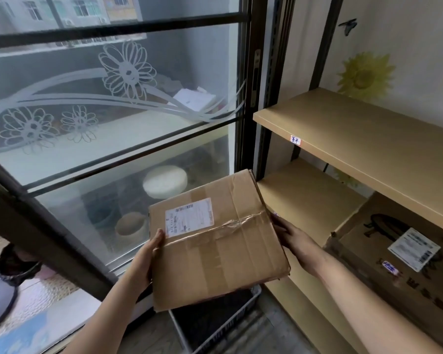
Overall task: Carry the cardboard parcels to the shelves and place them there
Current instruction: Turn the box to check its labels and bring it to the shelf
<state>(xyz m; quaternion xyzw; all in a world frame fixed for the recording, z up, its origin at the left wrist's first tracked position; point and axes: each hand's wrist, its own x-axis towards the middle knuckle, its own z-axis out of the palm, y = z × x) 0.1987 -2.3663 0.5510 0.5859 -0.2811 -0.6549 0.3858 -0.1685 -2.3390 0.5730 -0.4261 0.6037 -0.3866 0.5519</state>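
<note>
Both hands grip one flat cardboard parcel point(215, 241) by its opposite edges. The left hand point(149, 254) clasps the left edge, thumb lying on the top face just below the white shipping label point(189, 217); the right hand point(296, 242) presses against the right edge, fingers curled under and out of sight. The parcel is held in the air, tilted, its far corner reaching up toward the dark door frame point(256, 98).

Taking the parcel as the landmark: just to its right runs the front edge of the lower shelf board point(310, 195), bare at its near end, so there is open room there right beside the parcel's right edge. Farther right on that same board sits a larger printed carton point(384, 251) with its own label. Above and to the right, the upper shelf board point(368, 129) lies bare, a small paper tag point(295, 140) stuck on its front edge. Directly beneath the parcel stands a slotted crate point(215, 320) on the floor. To the left and behind is the sliding glass door point(108, 118) with frosted flower patterns.
</note>
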